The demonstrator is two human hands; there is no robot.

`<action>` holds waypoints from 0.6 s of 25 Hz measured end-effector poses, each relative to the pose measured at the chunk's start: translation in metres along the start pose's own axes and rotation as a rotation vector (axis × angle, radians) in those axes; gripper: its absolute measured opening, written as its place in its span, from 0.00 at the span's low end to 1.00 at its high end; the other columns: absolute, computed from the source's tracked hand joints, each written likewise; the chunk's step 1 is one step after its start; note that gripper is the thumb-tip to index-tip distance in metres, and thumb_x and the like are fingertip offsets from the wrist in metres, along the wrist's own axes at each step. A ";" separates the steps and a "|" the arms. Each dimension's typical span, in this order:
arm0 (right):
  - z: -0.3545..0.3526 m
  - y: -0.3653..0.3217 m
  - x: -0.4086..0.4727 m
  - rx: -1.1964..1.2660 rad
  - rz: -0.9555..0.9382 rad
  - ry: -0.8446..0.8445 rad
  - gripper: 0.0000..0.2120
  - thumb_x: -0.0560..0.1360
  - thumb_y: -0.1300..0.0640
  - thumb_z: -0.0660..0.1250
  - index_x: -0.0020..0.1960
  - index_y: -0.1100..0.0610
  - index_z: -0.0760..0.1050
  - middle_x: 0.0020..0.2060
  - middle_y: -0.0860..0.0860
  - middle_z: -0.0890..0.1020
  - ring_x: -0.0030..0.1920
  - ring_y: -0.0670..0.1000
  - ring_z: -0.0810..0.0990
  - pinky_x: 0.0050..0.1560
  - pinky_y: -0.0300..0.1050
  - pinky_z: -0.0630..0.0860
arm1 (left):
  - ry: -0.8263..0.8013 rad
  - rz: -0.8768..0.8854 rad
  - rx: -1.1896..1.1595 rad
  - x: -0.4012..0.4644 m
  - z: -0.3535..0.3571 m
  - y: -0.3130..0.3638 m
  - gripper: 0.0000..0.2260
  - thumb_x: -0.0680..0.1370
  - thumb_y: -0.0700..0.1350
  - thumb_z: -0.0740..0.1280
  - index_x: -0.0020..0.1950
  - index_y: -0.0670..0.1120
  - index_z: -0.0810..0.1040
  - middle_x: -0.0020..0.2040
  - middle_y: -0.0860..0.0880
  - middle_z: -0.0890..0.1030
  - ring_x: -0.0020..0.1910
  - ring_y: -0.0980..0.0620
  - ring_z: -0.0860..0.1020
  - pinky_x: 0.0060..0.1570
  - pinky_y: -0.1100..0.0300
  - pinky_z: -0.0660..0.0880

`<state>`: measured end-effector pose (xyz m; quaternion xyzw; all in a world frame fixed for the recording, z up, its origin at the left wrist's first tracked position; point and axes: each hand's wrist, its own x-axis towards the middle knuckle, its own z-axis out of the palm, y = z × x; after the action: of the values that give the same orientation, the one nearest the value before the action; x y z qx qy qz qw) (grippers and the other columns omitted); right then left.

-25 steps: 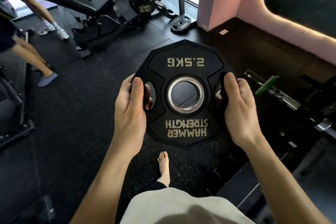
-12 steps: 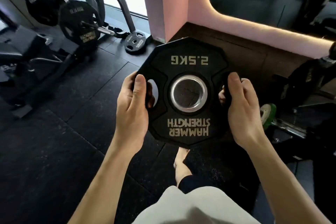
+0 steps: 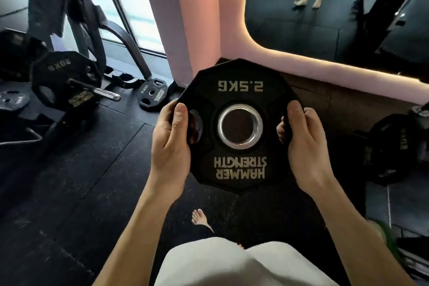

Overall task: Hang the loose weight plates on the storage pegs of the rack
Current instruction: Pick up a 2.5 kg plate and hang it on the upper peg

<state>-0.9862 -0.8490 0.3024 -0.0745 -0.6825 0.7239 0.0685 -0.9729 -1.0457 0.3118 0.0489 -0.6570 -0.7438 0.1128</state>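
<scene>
I hold a black 2.5 kg weight plate [image 3: 240,90] flat in front of me, its steel-ringed hole in the middle and its lettering upside down. My left hand [image 3: 170,141] grips its left edge, thumb on top beside a grip slot. My right hand [image 3: 304,144] grips its right edge, with fingers curled through the other slot. At the left, a 20 kg plate [image 3: 62,81] hangs on a steel peg [image 3: 104,93] of the rack [image 3: 92,28]. A 10 kg plate [image 3: 152,95] leans by the rack's foot.
Black rubber floor tiles [image 3: 69,181] lie below. A pink pillar [image 3: 197,18] and a lit mirror wall [image 3: 325,2] stand ahead. Another dark plate [image 3: 394,148] sits at the right on a machine. My bare foot [image 3: 199,217] is under the plate.
The view has swung to the right: the rack and its plates slid to the left edge and a plate at the right came into sight. Both hands keep the same hold on the 2.5 kg plate.
</scene>
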 end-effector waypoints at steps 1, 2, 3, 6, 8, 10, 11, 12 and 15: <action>0.010 0.002 0.025 -0.003 -0.005 0.015 0.15 0.81 0.45 0.59 0.40 0.53 0.69 0.30 0.44 0.74 0.33 0.45 0.72 0.41 0.48 0.70 | -0.018 0.000 0.002 0.030 0.001 -0.003 0.10 0.84 0.49 0.56 0.53 0.48 0.75 0.40 0.56 0.79 0.41 0.56 0.77 0.45 0.57 0.75; 0.019 0.006 0.051 -0.007 -0.014 0.034 0.16 0.81 0.45 0.59 0.40 0.53 0.69 0.30 0.45 0.74 0.33 0.45 0.72 0.41 0.48 0.70 | -0.041 0.006 0.004 0.061 0.002 -0.008 0.10 0.84 0.49 0.56 0.53 0.48 0.75 0.41 0.55 0.79 0.42 0.56 0.78 0.46 0.56 0.75; 0.030 0.009 0.077 -0.009 -0.023 0.057 0.16 0.81 0.44 0.59 0.40 0.53 0.69 0.30 0.45 0.74 0.33 0.45 0.72 0.40 0.48 0.70 | -0.058 0.004 -0.008 0.092 0.003 -0.014 0.10 0.84 0.50 0.56 0.53 0.48 0.75 0.41 0.55 0.79 0.43 0.55 0.77 0.46 0.55 0.75; 0.063 0.014 0.155 -0.015 -0.062 0.137 0.16 0.80 0.43 0.59 0.40 0.52 0.70 0.30 0.45 0.74 0.33 0.44 0.72 0.40 0.47 0.70 | -0.133 0.015 -0.013 0.191 0.007 -0.026 0.12 0.81 0.54 0.58 0.53 0.48 0.76 0.45 0.50 0.79 0.46 0.51 0.77 0.50 0.47 0.75; 0.082 0.011 0.196 -0.020 -0.041 0.202 0.15 0.81 0.44 0.59 0.41 0.52 0.70 0.30 0.44 0.75 0.33 0.43 0.73 0.40 0.46 0.71 | -0.173 -0.026 -0.020 0.245 0.010 -0.029 0.15 0.80 0.54 0.58 0.57 0.46 0.77 0.50 0.46 0.80 0.51 0.47 0.77 0.58 0.42 0.74; 0.099 0.006 0.236 -0.031 -0.051 0.262 0.14 0.81 0.45 0.58 0.41 0.52 0.70 0.29 0.43 0.75 0.32 0.42 0.73 0.40 0.45 0.72 | -0.218 -0.008 -0.027 0.299 0.016 -0.029 0.14 0.80 0.54 0.58 0.55 0.47 0.77 0.49 0.46 0.79 0.50 0.46 0.76 0.55 0.44 0.73; 0.107 0.003 0.262 -0.036 -0.056 0.301 0.14 0.81 0.45 0.58 0.41 0.51 0.71 0.30 0.43 0.75 0.32 0.41 0.73 0.40 0.44 0.72 | -0.256 0.000 -0.022 0.332 0.022 -0.029 0.12 0.80 0.54 0.58 0.53 0.49 0.77 0.47 0.47 0.78 0.48 0.47 0.74 0.52 0.46 0.72; 0.112 0.000 0.281 -0.043 -0.054 0.339 0.14 0.81 0.45 0.58 0.41 0.51 0.71 0.30 0.43 0.75 0.32 0.41 0.73 0.40 0.43 0.72 | -0.286 0.000 -0.015 0.358 0.028 -0.030 0.11 0.80 0.54 0.58 0.50 0.51 0.77 0.45 0.49 0.77 0.47 0.48 0.73 0.50 0.48 0.70; 0.115 -0.004 0.342 -0.047 -0.094 0.435 0.15 0.80 0.42 0.59 0.41 0.50 0.72 0.31 0.42 0.76 0.34 0.42 0.74 0.42 0.44 0.73 | -0.355 0.015 0.018 0.430 0.061 -0.032 0.11 0.81 0.54 0.57 0.48 0.53 0.77 0.42 0.51 0.75 0.42 0.51 0.70 0.44 0.54 0.68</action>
<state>-1.3440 -0.8921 0.3081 -0.1985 -0.6712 0.6705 0.2460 -1.4067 -1.0834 0.3203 -0.0872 -0.6736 -0.7339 0.0002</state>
